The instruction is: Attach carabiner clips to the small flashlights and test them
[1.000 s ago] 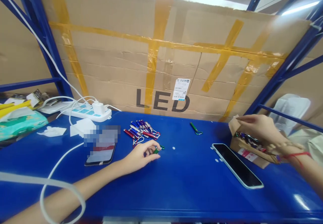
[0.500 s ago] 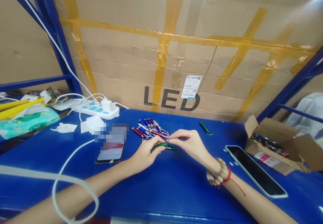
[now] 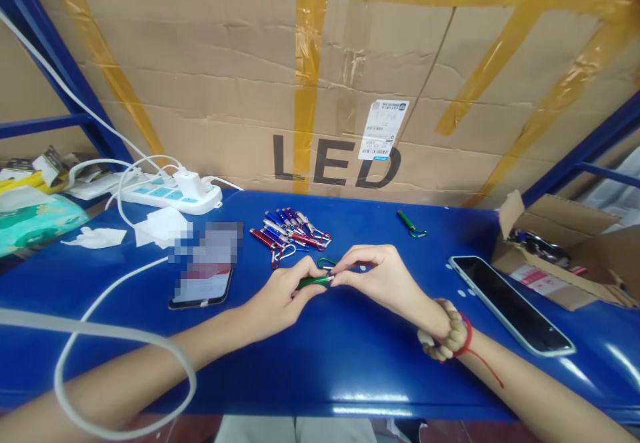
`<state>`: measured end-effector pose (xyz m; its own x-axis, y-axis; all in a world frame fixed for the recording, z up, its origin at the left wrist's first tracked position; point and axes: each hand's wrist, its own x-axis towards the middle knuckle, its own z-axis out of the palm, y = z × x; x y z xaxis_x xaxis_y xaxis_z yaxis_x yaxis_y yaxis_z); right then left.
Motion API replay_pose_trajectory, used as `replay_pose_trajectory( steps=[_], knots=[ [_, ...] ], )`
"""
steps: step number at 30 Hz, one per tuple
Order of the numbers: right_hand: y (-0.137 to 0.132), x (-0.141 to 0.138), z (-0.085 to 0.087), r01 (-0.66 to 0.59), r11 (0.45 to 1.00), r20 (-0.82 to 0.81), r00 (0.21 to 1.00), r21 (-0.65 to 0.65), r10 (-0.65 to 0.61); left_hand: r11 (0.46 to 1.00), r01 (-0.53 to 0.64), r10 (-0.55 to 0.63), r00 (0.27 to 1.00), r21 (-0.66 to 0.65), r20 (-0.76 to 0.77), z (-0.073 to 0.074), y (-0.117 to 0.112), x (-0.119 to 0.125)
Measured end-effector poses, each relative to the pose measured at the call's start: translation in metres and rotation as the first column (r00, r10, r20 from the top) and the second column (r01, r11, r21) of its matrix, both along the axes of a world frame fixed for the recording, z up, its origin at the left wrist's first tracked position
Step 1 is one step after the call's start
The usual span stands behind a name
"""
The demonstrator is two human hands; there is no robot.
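My left hand (image 3: 287, 294) is closed round a small green keychain flashlight (image 3: 311, 282), which it holds level above the blue table. The fingertips of my right hand (image 3: 373, 273) pinch the silvery end of that flashlight; the exact part between them is too small to make out. Its green carabiner clip (image 3: 327, 263) sticks out on the far side. Just beyond my hands lies a pile of similar keychain flashlights (image 3: 290, 228) in red, blue, purple and silver. Another green keychain flashlight (image 3: 411, 223) lies apart, to the right of the pile.
On the left are a phone (image 3: 207, 276), crumpled tissues (image 3: 163, 227) and a white power strip (image 3: 167, 193). A white cable (image 3: 60, 370) loops over my left forearm. To the right lie a phone (image 3: 513, 306) and an open carton (image 3: 555, 283). A large cardboard box (image 3: 230, 96) stands behind.
The view has tipped downward. The green flashlight has turned in my left hand, so its clip now points away from me. My right fingertips stay at its end.
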<state>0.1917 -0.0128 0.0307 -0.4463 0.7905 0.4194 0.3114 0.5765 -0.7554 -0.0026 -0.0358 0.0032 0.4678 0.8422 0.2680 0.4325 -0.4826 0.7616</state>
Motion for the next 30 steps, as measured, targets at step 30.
replay_pose_trajectory(
  steps=[30],
  knots=[
    [0.003, 0.007, -0.009, -0.011, 0.977, 0.121, 0.993, 0.211, -0.015, 0.998, -0.046, 0.047, 0.999, -0.044, 0.019, 0.008, 0.006, 0.004]
  ],
)
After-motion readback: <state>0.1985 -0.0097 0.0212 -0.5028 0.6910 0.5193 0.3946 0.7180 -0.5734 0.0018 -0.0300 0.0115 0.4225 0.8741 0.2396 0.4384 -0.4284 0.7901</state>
